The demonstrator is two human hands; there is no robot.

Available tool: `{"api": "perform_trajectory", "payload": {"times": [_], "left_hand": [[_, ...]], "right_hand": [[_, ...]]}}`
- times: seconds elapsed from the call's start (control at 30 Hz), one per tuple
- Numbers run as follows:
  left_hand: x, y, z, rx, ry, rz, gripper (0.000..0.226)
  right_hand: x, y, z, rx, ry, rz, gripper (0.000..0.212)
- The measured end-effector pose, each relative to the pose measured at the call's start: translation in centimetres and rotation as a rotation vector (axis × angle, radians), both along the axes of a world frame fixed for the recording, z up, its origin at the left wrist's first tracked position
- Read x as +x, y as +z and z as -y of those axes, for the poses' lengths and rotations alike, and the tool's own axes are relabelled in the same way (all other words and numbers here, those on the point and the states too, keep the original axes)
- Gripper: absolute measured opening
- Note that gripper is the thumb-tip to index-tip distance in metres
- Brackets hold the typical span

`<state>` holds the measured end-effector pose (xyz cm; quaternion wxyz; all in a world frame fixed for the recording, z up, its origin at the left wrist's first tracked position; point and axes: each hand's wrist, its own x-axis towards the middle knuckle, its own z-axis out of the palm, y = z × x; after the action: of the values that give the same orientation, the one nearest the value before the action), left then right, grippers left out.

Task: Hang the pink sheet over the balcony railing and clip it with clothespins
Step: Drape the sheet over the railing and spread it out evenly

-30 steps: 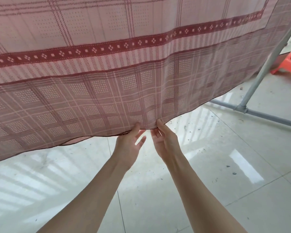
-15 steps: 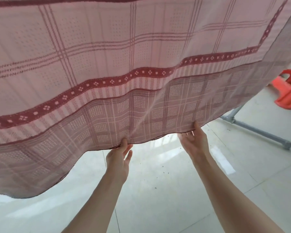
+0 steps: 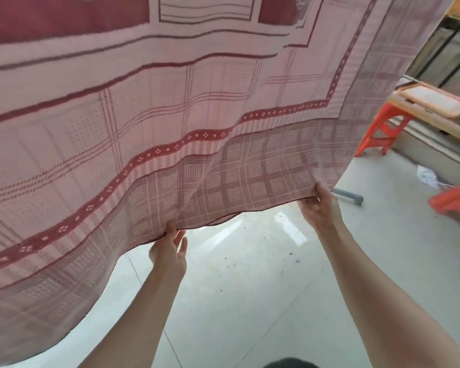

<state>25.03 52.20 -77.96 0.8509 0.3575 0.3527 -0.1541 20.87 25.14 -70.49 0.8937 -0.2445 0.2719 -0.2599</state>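
At right of the frame we see two orange stools (image 3: 383,131), a grey pipe (image 3: 349,195) and crumpled paper (image 3: 426,176) on pale tiles (image 3: 250,301).

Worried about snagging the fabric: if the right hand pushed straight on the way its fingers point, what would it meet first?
The right hand already grips the pink sheet at its hem; going up and away, it likely meets only more sheet.

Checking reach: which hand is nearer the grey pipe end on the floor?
Right. The right hand grips the pink sheet hem just left of the grey pipe end; the left hand holds the hem farther left and lower.
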Motion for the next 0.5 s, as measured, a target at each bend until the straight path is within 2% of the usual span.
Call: {"api": "perform_trajectory", "payload": {"times": [0.1,0.23,0.37,0.5], "left_hand": [[0.2,0.5,1.0,-0.169,-0.009,-0.017,0.004],[0.1,0.2,3.8,-0.297,-0.095,0.068,0.007],[-0.5,-0.1,8.6,-0.307,-0.203,0.114,0.009],[-1.4,-0.8,14.6,-0.257,-0.272,0.133,0.009]], "right_hand": [[-0.8,0.6,0.4,-0.055,-0.004,-0.037,0.018],[-1.2,-0.6,2.2,-0.037,-0.022,-0.122,0.019],[-0.7,-3.5,4.3,0.056,-0.037,-0.154,0.013],[0.8,-6.5,6.5,0.071,0.113,-0.089,0.017]]}}
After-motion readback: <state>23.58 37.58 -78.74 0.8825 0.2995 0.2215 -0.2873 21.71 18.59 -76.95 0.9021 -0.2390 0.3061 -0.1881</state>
